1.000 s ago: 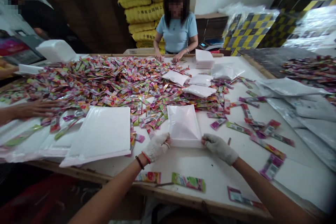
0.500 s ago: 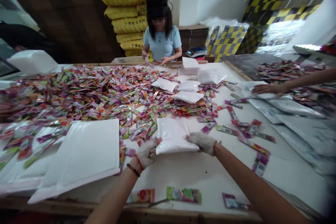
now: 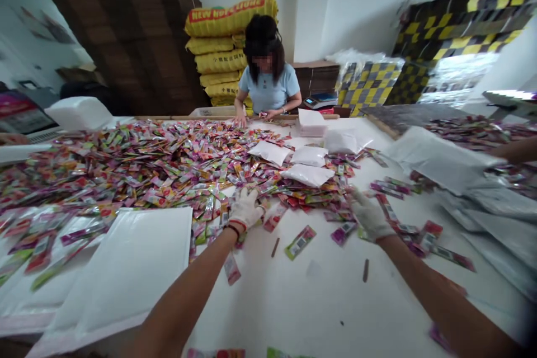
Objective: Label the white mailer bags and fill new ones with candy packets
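Note:
My left hand [image 3: 245, 208], in a white glove, lies with fingers stretched forward on the near edge of a big heap of colourful sachets [image 3: 138, 162]. My right hand [image 3: 369, 215], also gloved, reaches flat among scattered sachets [image 3: 396, 226] right of the heap, and nothing shows in its grip. Three filled white pouches [image 3: 308, 174] lie on the heap just beyond both hands. A single green and pink sachet [image 3: 300, 241] lies on the white table [image 3: 293, 302] between my forearms.
A stack of flat white bags [image 3: 126, 268] lies at my left. Across the table a person in a blue shirt [image 3: 268, 86] sorts sachets in front of yellow sacks [image 3: 229, 39]. Another person's arm [image 3: 516, 151] and grey bags [image 3: 436, 159] are at the right.
The white pouch that both hands held at the table's near side is no longer between them. Both hands have moved forward onto the sachets, and the view has tilted up.

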### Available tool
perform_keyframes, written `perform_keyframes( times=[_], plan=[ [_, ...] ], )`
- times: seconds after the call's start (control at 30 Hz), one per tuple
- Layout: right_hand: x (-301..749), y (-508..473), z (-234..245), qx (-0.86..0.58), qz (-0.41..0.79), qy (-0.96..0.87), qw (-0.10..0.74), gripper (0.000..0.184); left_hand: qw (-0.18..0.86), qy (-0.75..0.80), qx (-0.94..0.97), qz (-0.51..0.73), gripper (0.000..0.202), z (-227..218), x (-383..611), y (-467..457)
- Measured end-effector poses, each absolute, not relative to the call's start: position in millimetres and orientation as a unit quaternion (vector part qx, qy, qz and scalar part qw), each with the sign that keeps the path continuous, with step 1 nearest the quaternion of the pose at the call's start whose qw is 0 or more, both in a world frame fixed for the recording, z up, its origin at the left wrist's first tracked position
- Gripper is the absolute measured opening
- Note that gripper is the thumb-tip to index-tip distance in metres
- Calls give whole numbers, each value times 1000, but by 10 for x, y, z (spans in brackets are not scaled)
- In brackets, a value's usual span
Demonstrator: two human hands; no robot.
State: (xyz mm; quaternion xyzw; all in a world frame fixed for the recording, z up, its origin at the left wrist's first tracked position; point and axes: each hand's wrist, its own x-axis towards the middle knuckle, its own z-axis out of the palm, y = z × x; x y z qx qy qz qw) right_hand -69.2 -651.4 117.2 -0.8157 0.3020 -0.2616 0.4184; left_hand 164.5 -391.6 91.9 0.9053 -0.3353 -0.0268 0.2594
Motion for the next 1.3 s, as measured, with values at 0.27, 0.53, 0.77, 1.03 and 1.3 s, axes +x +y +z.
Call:
perform_keyframes(
  times=[0.27,0.53,0.77,1.03,1.3],
  plan=[
    [-417,-5761,672,-956,-69,283,28,55,106,-504,857,-10,65,535,1090,-3762],
    [-1435,-5088,820,-981,35,184,60,58,101,-552,827,-25,82,882,554,-3002],
    [-887,-5267,1318,-969,22,213,124,31,85,-610,786,-44,18,1169,353,-3462],
    [-548,-5185,965,-964,105,217,113,13,128,-574,806,-63,26,966,170,-3481],
    [-122,-5583,1016,-953,1,251,168,31,165,-286,936,-119,28,1213,1189,-3363]
  ],
)
